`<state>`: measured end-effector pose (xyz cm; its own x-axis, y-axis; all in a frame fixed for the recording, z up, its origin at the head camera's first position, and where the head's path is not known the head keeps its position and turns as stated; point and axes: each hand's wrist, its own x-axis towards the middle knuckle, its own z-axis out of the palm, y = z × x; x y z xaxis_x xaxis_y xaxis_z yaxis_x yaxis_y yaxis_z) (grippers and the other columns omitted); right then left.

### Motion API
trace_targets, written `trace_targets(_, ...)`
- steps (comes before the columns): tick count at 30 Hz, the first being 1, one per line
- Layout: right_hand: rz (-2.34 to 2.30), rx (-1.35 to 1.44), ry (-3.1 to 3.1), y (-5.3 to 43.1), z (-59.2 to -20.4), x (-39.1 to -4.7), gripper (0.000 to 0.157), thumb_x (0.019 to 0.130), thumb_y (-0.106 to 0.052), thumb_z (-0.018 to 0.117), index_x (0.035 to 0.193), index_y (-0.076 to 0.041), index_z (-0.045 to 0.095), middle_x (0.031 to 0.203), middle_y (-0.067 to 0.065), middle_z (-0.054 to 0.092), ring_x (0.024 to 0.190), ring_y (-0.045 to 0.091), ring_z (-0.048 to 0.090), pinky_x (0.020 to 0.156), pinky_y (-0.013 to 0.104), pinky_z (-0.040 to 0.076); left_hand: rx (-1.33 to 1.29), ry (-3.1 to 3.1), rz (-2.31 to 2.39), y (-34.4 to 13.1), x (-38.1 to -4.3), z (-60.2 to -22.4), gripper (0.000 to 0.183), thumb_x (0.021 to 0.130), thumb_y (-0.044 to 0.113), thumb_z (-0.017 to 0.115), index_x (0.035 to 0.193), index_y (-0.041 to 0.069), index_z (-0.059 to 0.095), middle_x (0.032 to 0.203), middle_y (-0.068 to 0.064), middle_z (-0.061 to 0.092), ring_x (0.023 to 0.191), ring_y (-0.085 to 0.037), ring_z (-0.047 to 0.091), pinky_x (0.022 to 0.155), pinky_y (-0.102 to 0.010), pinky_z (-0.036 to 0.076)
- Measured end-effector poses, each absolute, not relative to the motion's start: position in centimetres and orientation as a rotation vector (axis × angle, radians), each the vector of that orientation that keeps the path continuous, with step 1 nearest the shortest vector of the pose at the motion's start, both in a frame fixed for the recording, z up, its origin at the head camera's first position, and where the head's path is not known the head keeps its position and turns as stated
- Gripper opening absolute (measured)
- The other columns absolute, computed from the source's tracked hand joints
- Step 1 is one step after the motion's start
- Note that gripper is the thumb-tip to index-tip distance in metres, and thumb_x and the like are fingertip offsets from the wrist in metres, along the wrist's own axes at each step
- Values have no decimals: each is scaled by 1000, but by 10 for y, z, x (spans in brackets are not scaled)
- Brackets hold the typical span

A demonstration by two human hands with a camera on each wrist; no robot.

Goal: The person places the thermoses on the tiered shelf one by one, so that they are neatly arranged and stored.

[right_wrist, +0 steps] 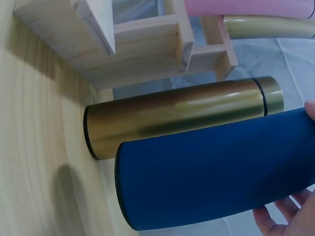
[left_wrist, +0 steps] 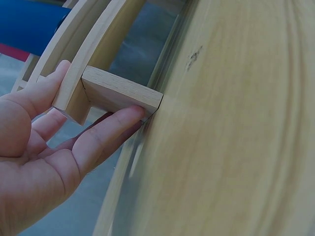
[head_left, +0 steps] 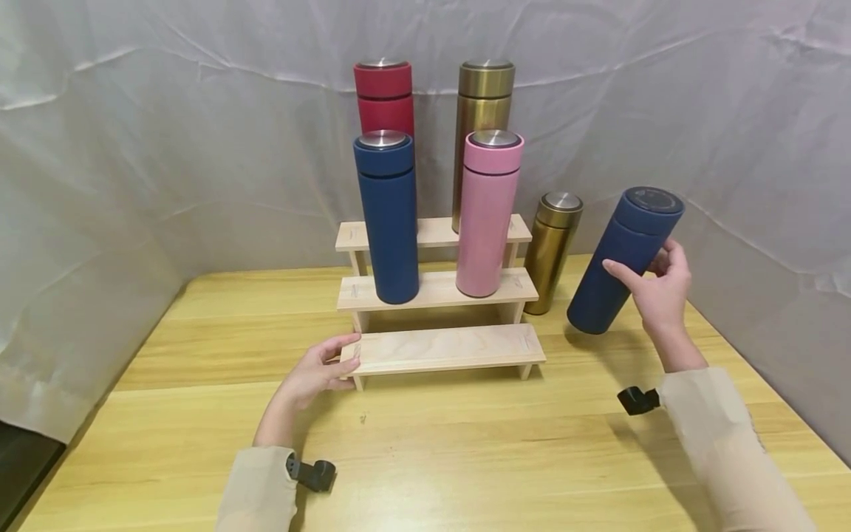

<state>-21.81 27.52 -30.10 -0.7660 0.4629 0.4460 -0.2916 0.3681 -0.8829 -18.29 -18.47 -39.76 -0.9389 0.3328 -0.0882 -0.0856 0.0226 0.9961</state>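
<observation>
In the head view my right hand [head_left: 665, 288] grips a dark blue thermos flask [head_left: 614, 270], tilted with its lid leaning right and its base off the table. The right wrist view shows the flask's base [right_wrist: 197, 177] in front of a gold thermos [right_wrist: 172, 115]. With my left hand [head_left: 322, 369] I hold the left end of the lowest step of a three-step wooden display rack [head_left: 445, 349]. My left thumb [left_wrist: 61, 73] lies on the board's top, and fingers touch its leg [left_wrist: 123, 91]. Another blue thermos [head_left: 392, 222] and a pink thermos [head_left: 490, 222] stand on the middle step.
A red thermos [head_left: 385, 96] and a gold thermos [head_left: 484, 103] stand on the top step, partly hidden. A shorter gold thermos [head_left: 552, 255] stands on the wooden table [head_left: 465, 451] right of the rack. Grey cloth [head_left: 266, 148] hangs behind.
</observation>
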Motion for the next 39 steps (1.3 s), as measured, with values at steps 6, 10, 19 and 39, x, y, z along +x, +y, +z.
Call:
trace_targets(6,1527,-101,-1904,271,-296,-212,61,67,-5,77,121,-15,49,87,-3,52,79,9,46,67,21,37,257,2022,1988,-185,-184,-397,53,87,4,56,133,-5,33,125,-28,34,89,-18,54,80,-44,49)
trace_targets(10,1573,-72,-1877,266,-293,-207,62,66,-3,77,121,-15,50,88,-2,54,79,10,47,67,21,37,283,2019,1990,-186,-183,-397,53,88,5,56,133,-7,31,125,-29,33,89,-18,54,80,-44,49)
trace_targets(19,1640,-27,-1829,259,-288,-197,60,65,1,76,118,-13,52,92,0,57,80,12,49,66,19,40,259,2001,2002,-185,-183,-397,54,87,4,57,134,-4,33,123,-26,36,90,-19,54,80,-44,49)
trace_targets(39,1777,177,-1722,231,-274,-178,59,65,8,74,118,-7,52,96,9,59,83,18,54,67,16,50,264,2001,1998,-185,-182,-398,53,87,3,56,134,-5,33,123,-26,35,89,-18,54,81,-45,49)
